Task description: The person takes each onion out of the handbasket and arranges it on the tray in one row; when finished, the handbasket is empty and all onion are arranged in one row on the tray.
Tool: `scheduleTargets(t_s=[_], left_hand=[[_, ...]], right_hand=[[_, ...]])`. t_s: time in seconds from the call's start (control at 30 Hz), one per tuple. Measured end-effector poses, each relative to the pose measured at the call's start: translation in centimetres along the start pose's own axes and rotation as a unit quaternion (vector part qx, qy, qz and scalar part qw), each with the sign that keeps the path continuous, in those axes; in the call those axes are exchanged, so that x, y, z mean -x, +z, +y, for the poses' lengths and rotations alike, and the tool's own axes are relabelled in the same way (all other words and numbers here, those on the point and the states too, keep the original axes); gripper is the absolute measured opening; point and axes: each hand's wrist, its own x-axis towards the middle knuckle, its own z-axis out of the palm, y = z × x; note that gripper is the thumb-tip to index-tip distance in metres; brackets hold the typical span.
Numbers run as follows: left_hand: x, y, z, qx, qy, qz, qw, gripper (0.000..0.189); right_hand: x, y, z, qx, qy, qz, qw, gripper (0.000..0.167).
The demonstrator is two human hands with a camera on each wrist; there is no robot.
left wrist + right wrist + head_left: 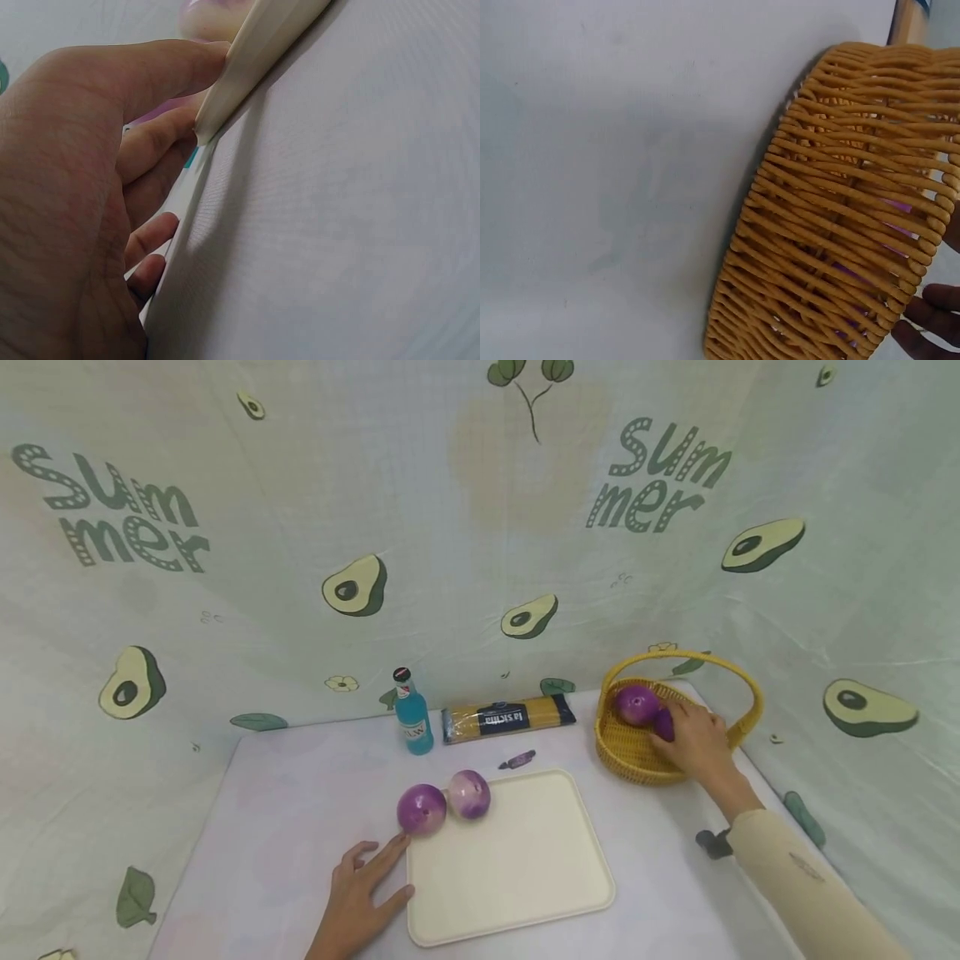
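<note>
At the far right in the head view, my right hand (697,739) reaches into a yellow wicker basket (633,768) and grips a dark purple onion (663,724), partly hidden by the fingers. Beside it in the basket lies another purple onion (637,704). My left hand (360,897) touches the left edge of a cream tray (510,860) with thumb and fingertips. In the left wrist view, its thumb rests against the tray's rim (247,67). Along the tray's back left corner sit a purple onion (422,810) and a purple-and-white onion (469,794).
Behind the tray stands a bottle of blue drink (415,722). A pack of spaghetti (506,719) lies to its right, against the printed cloth backdrop. The basket's tall handle (682,654) arches above its rim. A small dark shape (714,843) shows beside the right sleeve.
</note>
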Motion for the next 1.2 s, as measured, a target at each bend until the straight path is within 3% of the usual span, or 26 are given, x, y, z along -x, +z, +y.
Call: scheduleTargets(t_s=[0.5,0.83,1.2], left_hand=[[-0.2,-0.2,0.2,0.006,-0.004,-0.003,1.0000,0.069],[-0.2,-0.3,0.0,0.010,-0.003,0.005,0.9999,0.069],[0.0,-0.3,0.1,0.008,-0.002,0.003,1.0000,0.069]], right_hand=[[-0.2,1.2,1.8,0.026,0.049,-0.027,0.9981,0.077],[-0.3,1.8,2.2,0.048,0.059,-0.022,0.9969,0.078],[0.2,1.7,2.5,0.022,0.055,-0.020,0.9980,0.078]])
